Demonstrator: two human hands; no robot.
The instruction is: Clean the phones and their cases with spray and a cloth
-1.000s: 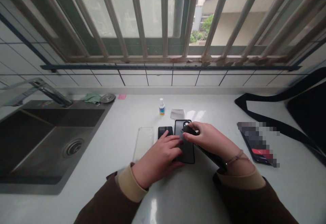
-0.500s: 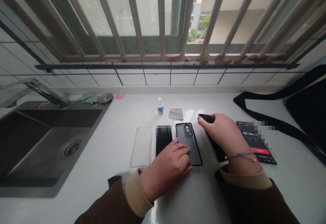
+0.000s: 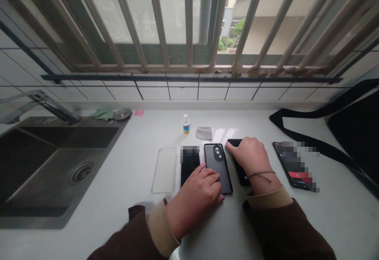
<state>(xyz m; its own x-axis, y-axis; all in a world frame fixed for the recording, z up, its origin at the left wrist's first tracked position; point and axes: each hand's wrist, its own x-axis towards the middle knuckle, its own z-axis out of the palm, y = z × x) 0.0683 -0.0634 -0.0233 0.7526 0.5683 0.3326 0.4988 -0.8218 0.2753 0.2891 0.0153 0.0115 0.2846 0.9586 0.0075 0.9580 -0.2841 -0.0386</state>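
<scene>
My left hand [image 3: 204,183] lies with its fingers stretched over the lower left part of a dark phone case [image 3: 225,177] with a camera cut-out. Its wrist side partly covers a black phone [image 3: 189,166] just left of that case. My right hand [image 3: 254,153] grips another black phone [image 3: 233,143], thumb at its top left edge and the other fingers over the far side. That phone is at or close to the counter, right of the dark case. A clear phone case [image 3: 164,170] lies at the left of the row.
Behind the row are a small spray bottle [image 3: 186,124] and a folded grey cloth [image 3: 204,133]. A phone with a red bar on its screen [image 3: 296,169] lies right, near a black strap [image 3: 310,133]. The sink [image 3: 65,197] opens at left.
My right hand has shifted left with the black phone, bringing it closer to the dark case. My left hand has stayed nearly in place.
</scene>
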